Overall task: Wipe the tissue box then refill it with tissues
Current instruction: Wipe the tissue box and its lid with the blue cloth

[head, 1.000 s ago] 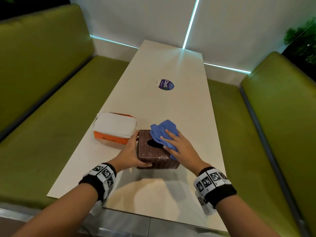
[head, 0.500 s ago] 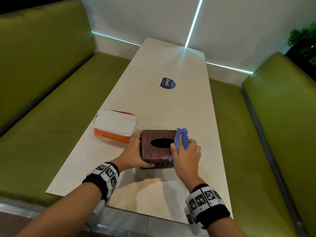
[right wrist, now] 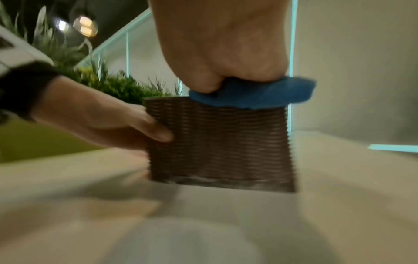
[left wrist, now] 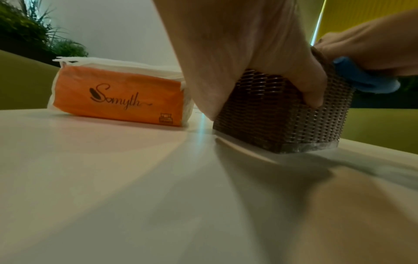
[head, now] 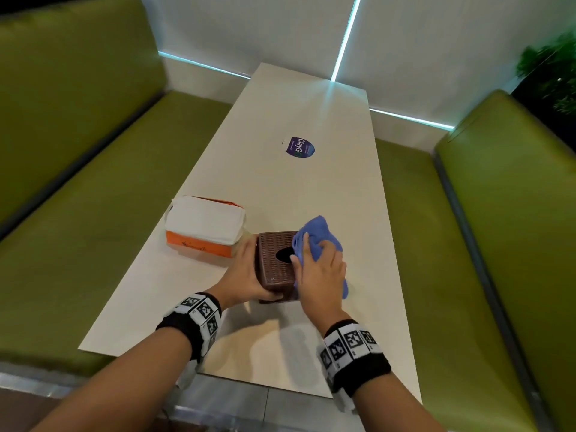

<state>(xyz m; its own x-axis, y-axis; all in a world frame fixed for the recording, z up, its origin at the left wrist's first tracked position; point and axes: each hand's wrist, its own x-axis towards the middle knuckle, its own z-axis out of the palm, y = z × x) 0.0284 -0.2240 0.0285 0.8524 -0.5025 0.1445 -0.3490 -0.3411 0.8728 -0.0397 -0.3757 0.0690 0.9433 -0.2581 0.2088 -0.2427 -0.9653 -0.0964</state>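
Observation:
A brown woven tissue box (head: pixel 276 269) stands on the white table (head: pixel 280 188), its oval slot facing up. My left hand (head: pixel 246 272) grips the box's left side, thumb on the near face (right wrist: pixel 158 134). My right hand (head: pixel 318 266) holds a bunched blue cloth (head: pixel 318 235) and presses it on the box's top right edge. The cloth (right wrist: pixel 260 96) spills over the right side. An orange tissue pack (head: pixel 202 227) with white tissues showing on top lies just left of the box (left wrist: pixel 282 121).
Green bench seats (head: pixel 93 188) run along both long sides of the table. A round purple sticker (head: pixel 300 147) lies on the table further away. The table's near edge (head: pixel 202 369) is close to my wrists. A plant (head: pixel 551 67) stands at the far right.
My right hand slid the blue cloth from the box's top down its right side, then back up onto the top right edge. The left hand kept its hold on the box.

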